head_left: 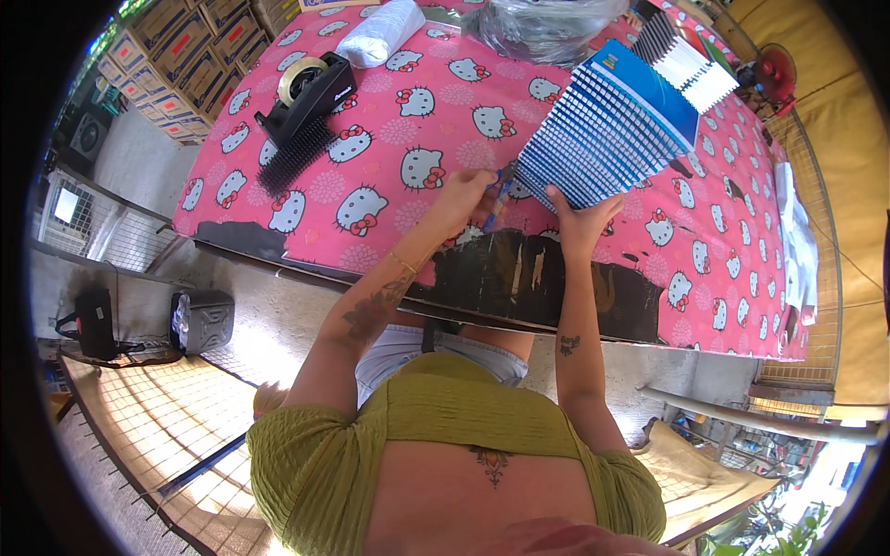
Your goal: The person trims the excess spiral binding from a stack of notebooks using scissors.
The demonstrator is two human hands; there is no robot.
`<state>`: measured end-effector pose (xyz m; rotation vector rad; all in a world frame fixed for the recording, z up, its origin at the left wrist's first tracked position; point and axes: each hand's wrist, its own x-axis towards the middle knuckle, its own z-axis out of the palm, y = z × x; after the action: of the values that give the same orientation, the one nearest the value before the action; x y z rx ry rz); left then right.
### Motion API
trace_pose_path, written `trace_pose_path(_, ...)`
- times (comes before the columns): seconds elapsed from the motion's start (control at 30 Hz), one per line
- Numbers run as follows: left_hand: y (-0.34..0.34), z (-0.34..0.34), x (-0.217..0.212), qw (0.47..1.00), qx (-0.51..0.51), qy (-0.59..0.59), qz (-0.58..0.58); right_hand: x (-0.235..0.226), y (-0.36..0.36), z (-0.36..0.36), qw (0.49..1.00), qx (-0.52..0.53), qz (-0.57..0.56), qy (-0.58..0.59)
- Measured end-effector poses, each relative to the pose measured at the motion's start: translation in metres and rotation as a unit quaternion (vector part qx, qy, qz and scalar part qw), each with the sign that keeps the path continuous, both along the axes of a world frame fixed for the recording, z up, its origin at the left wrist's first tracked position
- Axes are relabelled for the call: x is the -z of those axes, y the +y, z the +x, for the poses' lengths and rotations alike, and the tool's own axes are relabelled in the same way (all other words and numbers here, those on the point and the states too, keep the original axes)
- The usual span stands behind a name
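Note:
My left hand [473, 196] is closed around the handles of a small blue-handled tool that looks like pliers [502, 191]. Its dark tip meets the near left corner of a fanned stack of spiral notebooks [598, 130] with blue and white edges and a blue cover. With the thumb on top, my right hand [586, 221] grips the near edge of this stack. The notebooks are tilted over the table near its front edge. Fingers under the stack are hidden.
A pink patterned cloth with torn dark patches covers the table [399, 134]. On it are a black tape dispenser [311, 93], black plastic coils [295, 156], a white roll [382, 32], a clear plastic bag [542, 32] and more notebooks [686, 69]. A red fan [774, 76] stands at right.

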<state>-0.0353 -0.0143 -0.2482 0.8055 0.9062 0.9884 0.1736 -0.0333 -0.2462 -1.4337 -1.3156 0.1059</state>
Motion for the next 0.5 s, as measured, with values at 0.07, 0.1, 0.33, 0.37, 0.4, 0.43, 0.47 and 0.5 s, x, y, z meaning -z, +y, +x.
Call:
trace_pose_path(0.07,-0.007,0.006,-0.003,0.879,-0.087,0.342,0.321,0.002,0.001,0.004,1.0,0.003,0.008,-0.003)
trace_pose_path(0.1,-0.009,0.009,-0.005,0.734,-0.124,0.486,0.458,0.003,0.002,0.006,1.0,0.004,0.012,-0.004)
trace_pose_path(0.33,-0.008,0.004,-0.015,0.998,-0.002,0.068,-0.008,0.002,0.0,0.008,1.0,-0.019,-0.011,-0.011)
trace_pose_path(0.37,-0.007,0.004,-0.013,0.999,-0.002,0.045,-0.016,0.001,0.0,0.009,1.0,-0.025,-0.015,-0.009)
trace_pose_path(0.4,-0.006,0.003,-0.011,0.999,-0.003,0.022,-0.025,0.001,0.0,0.009,0.999,-0.031,-0.019,-0.007)
trace_pose_path(0.43,-0.005,0.004,-0.008,1.0,-0.003,0.018,-0.025,0.001,0.0,0.009,0.999,-0.032,-0.018,-0.01)
trace_pose_path(0.47,-0.004,0.004,-0.006,1.0,-0.003,0.014,-0.026,0.0,-0.001,0.009,0.999,-0.034,-0.017,-0.013)
trace_pose_path(0.5,-0.002,0.004,-0.003,1.0,-0.003,0.011,-0.026,-0.001,-0.001,0.009,0.999,-0.035,-0.016,-0.015)
